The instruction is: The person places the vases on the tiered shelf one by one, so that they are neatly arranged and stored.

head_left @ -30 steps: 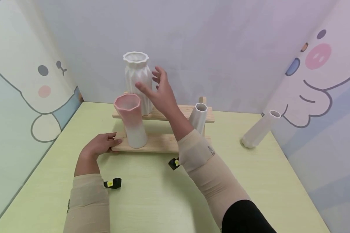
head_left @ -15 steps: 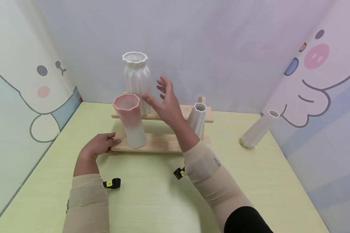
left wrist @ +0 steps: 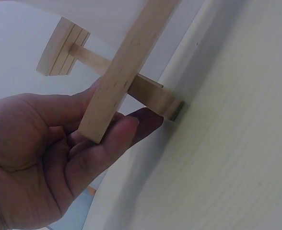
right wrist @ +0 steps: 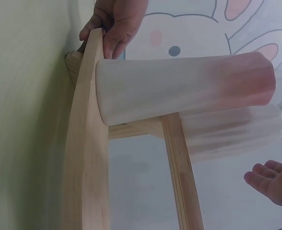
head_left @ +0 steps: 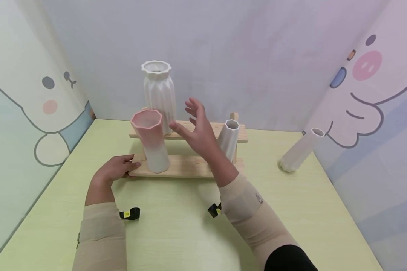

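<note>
My left hand (head_left: 117,168) grips the left end of the lower board of a two-tier wooden shelf (head_left: 186,165), thumb on top and fingers beneath, as the left wrist view shows at the board's end (left wrist: 114,81). My right hand (head_left: 201,131) is in the air in front of the upper board, fingers spread and holding nothing. Left of it, a white pleated vase (head_left: 159,92) stands upright on the upper board. A pink-and-white vase (head_left: 156,146) stands on the lower board's left part. A slim white vase (head_left: 229,139) is on the right, partly hidden by my right forearm.
Another slim white vase (head_left: 300,152) leans to the right on the table, apart from the shelf. The pale green table (head_left: 169,233) stretches in front of the shelf. Behind stands a plain grey wall (head_left: 230,56), with cartoon-printed side walls (head_left: 366,169).
My right hand has drawn away from the white pleated vase, down and to the right. My left hand stays on the lower board, and the vases keep their places.
</note>
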A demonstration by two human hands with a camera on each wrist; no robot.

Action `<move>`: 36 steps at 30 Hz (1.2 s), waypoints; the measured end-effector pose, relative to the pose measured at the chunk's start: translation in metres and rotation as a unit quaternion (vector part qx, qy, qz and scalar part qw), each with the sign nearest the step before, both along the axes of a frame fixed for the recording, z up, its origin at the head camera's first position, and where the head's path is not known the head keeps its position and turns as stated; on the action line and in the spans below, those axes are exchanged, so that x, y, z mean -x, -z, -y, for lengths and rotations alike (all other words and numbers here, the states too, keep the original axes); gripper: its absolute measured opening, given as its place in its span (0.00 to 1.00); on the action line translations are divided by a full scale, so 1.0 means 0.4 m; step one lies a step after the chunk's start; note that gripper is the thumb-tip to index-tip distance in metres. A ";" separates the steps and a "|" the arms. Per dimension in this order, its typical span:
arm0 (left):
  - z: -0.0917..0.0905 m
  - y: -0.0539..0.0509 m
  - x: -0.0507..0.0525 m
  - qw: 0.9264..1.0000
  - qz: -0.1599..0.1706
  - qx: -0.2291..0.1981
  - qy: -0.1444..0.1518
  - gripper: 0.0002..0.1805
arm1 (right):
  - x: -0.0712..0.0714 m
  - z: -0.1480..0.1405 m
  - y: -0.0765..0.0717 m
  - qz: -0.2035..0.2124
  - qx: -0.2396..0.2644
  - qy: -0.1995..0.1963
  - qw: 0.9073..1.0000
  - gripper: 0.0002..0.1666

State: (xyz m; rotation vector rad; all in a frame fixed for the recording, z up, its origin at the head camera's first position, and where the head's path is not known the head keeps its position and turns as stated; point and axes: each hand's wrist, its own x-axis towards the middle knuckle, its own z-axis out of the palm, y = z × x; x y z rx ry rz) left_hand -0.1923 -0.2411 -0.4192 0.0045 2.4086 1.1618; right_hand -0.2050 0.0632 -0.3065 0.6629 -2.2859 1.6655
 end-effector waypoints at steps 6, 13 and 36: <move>0.003 0.001 0.001 1.000 0.000 0.003 -0.001 0.47 | -0.037 -0.019 0.011 -0.010 0.007 -0.002 1.000 0.63; 0.005 0.003 0.004 1.000 -0.001 -0.001 0.000 0.46 | -0.074 -0.049 0.025 -0.009 -0.002 -0.021 1.000 0.63; 0.001 0.006 0.006 1.000 -0.002 0.006 -0.002 0.47 | -0.150 -0.171 0.053 0.000 0.012 -0.103 0.995 0.45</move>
